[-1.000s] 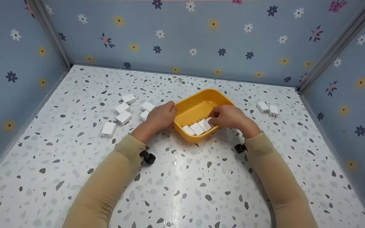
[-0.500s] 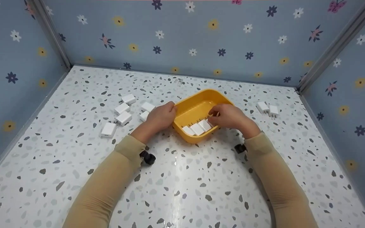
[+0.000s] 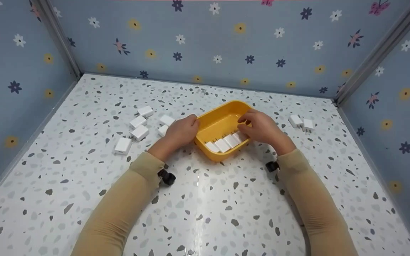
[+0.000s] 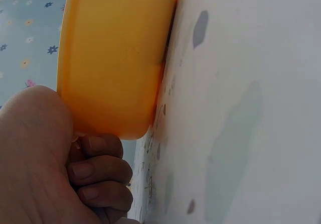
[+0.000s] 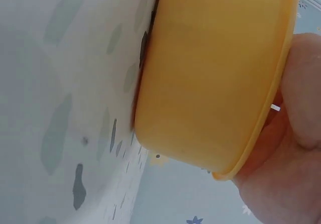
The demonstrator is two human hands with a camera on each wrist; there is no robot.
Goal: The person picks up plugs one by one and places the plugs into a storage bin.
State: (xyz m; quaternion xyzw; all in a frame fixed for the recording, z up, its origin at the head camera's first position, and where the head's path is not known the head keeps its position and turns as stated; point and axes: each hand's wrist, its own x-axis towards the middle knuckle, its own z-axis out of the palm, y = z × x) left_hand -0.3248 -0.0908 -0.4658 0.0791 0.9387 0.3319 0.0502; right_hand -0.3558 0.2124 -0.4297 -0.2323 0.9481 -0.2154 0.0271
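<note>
A yellow plastic box (image 3: 219,156) stands slanted at mid-table. My left hand (image 3: 182,132) grips its left end, thumb at the rim; the left wrist view has the fingers curled beneath the corner of the box wall (image 4: 110,58). Inside, along the near wall, several white charger plugs (image 3: 222,145) lie side by side, prongs toward the far side. Over the right end of the box is my right hand (image 3: 263,127), fingers loosely bent and parted, just above the rightmost plug (image 3: 240,136). In the right wrist view that hand (image 5: 273,184) reaches over the rim, fingertips hidden inside.
Left of the box, several white charger plugs (image 3: 140,132) lie loose on the speckled table (image 3: 205,209), one pair (image 3: 167,120) close by my left hand. Two more plugs (image 3: 308,124) are at the right. Flowered panels (image 3: 205,42) enclose the table's back and sides.
My right hand has let go of the rightmost plug and shifted slightly up and right, so that plug shows fully in the row. The left hand and the box have stayed put.
</note>
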